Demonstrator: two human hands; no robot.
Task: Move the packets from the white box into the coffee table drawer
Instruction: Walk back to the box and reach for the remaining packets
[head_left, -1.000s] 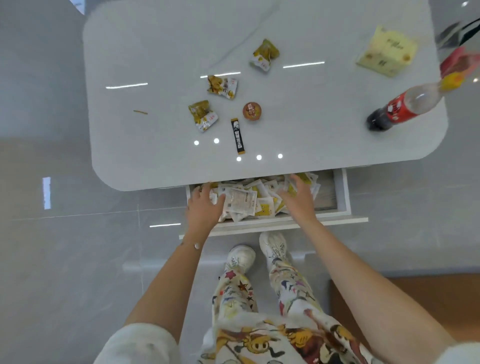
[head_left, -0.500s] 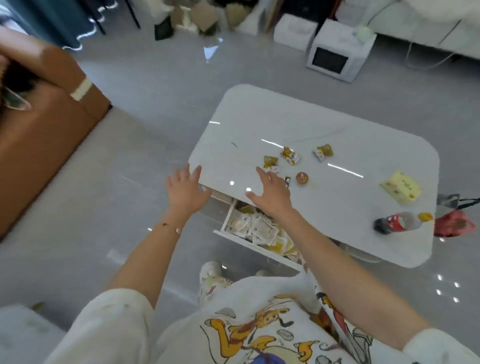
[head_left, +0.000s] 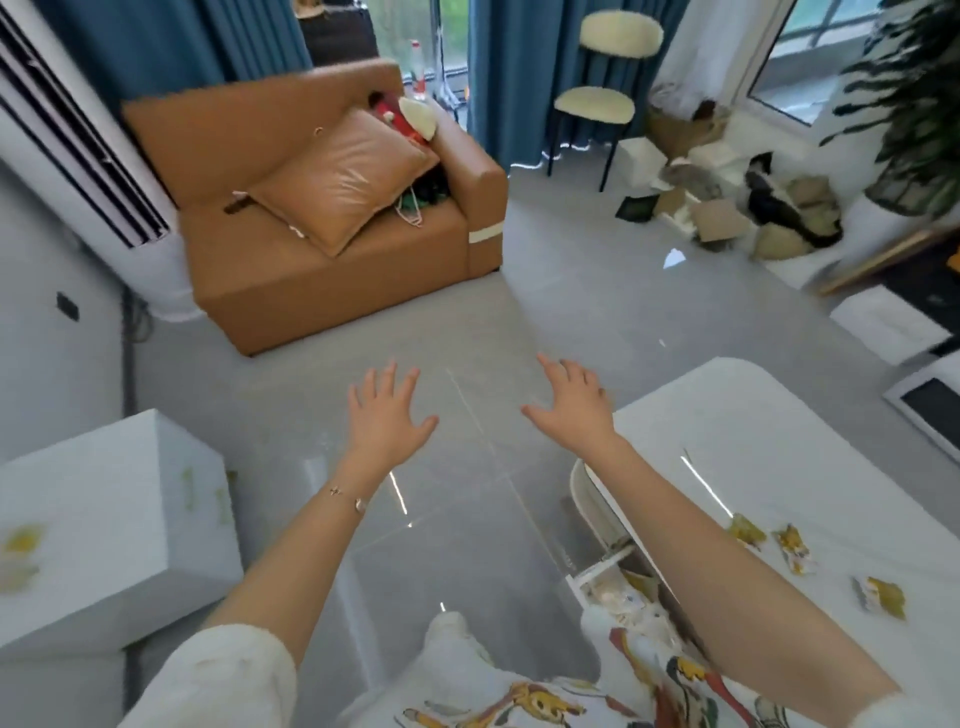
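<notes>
Well left of the table stands the white box (head_left: 119, 525), a blocky thing with matte, foam-like walls and square edges. Blurred yellow patches show on it, and I cannot tell whether they are print or packets. Nothing on it can be read.

Between the box and the table lies an open stretch of glossy grey floor (head_left: 467, 499), its tiles crossed by thin seams and streaks of reflected light. The left hand (head_left: 387, 421) hangs over that stretch, left of the table, palm down with the fingers straight and spread, holding nothing. A thin chain bracelet (head_left: 347, 496) circles its wrist. The right hand (head_left: 571, 410) hovers just off the table's rounded near corner, also flat and splayed with nothing in it.

Under the table's near edge the drawer (head_left: 605, 564) stands pulled out, a white-rimmed tray. The packets (head_left: 621, 597) lie heaped inside it, pale and yellow, half hidden by the right forearm.

The table (head_left: 753, 415) is a smooth white slab with a polished top and softly rounded corners. Three small yellow-and-white crinkled wrappers (head_left: 792, 545) lie loose on its top, apart from one another, with print too blurred to read.
</notes>
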